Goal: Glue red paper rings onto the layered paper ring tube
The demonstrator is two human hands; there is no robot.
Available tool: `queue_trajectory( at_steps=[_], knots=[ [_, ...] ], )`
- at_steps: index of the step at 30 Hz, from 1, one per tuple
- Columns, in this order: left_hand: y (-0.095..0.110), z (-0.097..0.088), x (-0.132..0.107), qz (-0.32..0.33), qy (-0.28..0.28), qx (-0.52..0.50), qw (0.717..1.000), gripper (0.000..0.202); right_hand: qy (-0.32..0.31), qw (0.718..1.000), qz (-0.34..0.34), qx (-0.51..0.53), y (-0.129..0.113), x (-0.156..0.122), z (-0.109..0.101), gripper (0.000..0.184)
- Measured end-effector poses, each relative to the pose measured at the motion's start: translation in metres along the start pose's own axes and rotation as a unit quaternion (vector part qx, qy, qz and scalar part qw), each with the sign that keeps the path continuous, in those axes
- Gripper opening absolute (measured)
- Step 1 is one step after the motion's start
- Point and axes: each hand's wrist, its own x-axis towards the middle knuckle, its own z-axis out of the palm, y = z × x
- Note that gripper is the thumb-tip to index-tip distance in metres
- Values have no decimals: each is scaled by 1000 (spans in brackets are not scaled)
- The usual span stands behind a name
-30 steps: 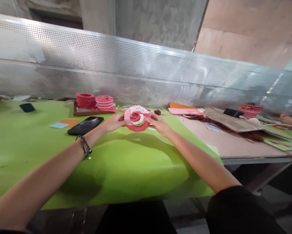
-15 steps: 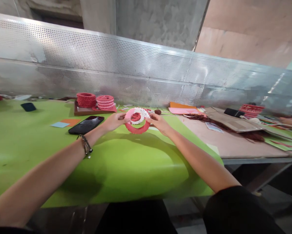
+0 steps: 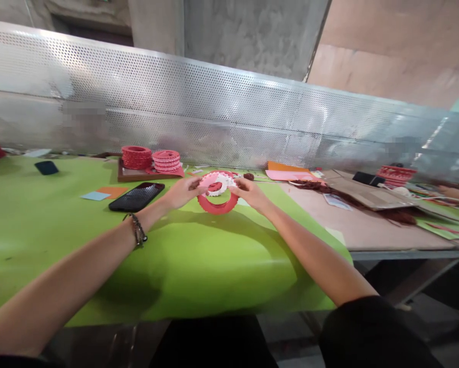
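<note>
Between my two hands I hold a red paper ring [image 3: 217,208] with a jagged edge, raised a little above the green table cover. My left hand [image 3: 186,190] pinches its left side with thumb and fingers. On the opposite side, my right hand [image 3: 248,191] grips the rim. A white scalloped ring [image 3: 226,182] shows through and behind the red one; whether it is held or lies on the table I cannot tell. Left of my left hand lies a black phone [image 3: 137,197].
Stacks of red rings [image 3: 136,157] and pink-and-white rings [image 3: 166,161] stand on a brown tray [image 3: 132,177]. Orange and blue paper squares [image 3: 95,196] lie left of the phone. Cardboard [image 3: 360,189] and yarn cover the right side. Behind runs a perforated metal panel [image 3: 214,102]. Another person's hand [image 3: 457,193] shows far right.
The red ring has tilted slightly between my hands, and its lower edge sits a little lower. Both hands keep their hold in nearly the same place.
</note>
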Motion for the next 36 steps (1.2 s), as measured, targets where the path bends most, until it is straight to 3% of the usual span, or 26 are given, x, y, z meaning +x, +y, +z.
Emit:
queue_trajectory(
  at_steps=[8,16,20,24,27,36],
  knots=[
    [11,0,-5,37,37,90,995,49,24,987,-110,-111,5,1,-2,29],
    [20,-3,-10,82,18,242,967,32,5,933,-238,-269,4,0,5,22],
    [26,-1,-11,98,16,294,951,30,10,909,-264,-322,3,0,5,17],
    [31,-2,-10,108,6,320,941,44,11,888,-287,-358,0,-3,3,17],
    [32,-3,-10,94,-7,334,938,53,10,876,-300,-377,-2,-4,3,19],
    [34,3,-11,44,-39,369,928,47,1,846,-320,-428,-3,-4,14,15]
  ],
)
